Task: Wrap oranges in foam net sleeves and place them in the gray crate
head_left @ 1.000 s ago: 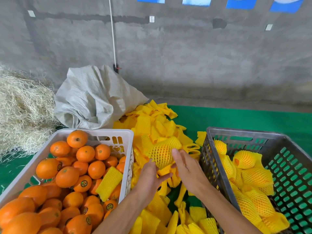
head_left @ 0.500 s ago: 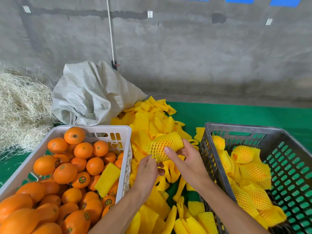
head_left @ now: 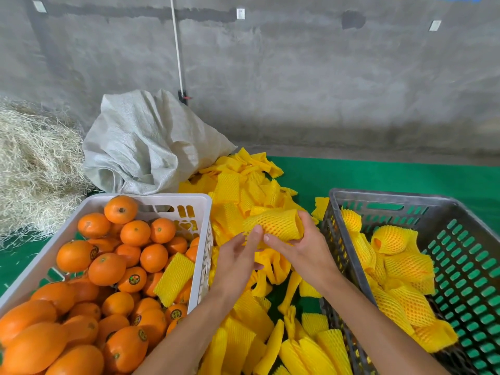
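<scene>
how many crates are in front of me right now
2. The white crate sits at left, full of bare oranges. The gray crate sits at right, holding wrapped oranges. Nothing suggests another crate, though the view ends at the frame edges.
</scene>
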A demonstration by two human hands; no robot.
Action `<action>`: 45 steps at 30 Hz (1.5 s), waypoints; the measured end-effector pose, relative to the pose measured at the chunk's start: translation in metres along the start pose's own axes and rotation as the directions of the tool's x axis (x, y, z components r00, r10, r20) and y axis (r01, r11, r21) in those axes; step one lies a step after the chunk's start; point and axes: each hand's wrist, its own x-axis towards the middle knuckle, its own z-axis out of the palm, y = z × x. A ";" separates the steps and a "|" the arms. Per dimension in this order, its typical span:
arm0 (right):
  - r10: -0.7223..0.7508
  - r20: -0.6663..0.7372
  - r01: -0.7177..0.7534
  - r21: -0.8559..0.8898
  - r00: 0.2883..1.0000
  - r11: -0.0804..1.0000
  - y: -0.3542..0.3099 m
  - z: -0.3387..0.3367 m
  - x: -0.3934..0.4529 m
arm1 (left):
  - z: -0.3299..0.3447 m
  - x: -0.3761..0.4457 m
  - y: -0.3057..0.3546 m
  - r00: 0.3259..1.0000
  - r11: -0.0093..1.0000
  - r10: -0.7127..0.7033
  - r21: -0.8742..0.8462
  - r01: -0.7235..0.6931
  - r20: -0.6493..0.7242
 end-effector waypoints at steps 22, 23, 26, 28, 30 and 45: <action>-0.082 -0.075 0.086 0.059 0.994 0.995 -0.015 0.008 -0.011 | 0.001 -0.003 0.005 0.934 0.936 0.341 0.137 -0.325 -0.111; -0.063 -0.103 0.078 0.143 0.993 0.987 -0.015 0.008 -0.011 | 0.003 -0.005 0.006 0.931 0.928 0.359 0.134 -0.348 -0.065; -0.026 -0.092 0.044 0.203 0.995 0.978 -0.015 0.007 -0.008 | 0.004 -0.004 0.002 0.916 0.906 0.401 0.158 -0.393 -0.021; -0.013 -0.047 0.022 0.191 0.999 0.981 -0.014 0.006 -0.007 | 0.001 -0.001 0.000 0.904 0.899 0.419 0.178 -0.400 -0.082; -0.015 -0.017 0.017 0.162 1.000 0.987 -0.012 0.005 -0.007 | -0.002 0.000 -0.001 0.901 0.900 0.418 0.187 -0.393 -0.120; -0.633 -0.277 0.182 -0.808 0.723 0.561 -0.024 -0.041 0.004 | 0.002 0.002 -0.021 0.984 0.968 0.155 0.189 -0.168 0.083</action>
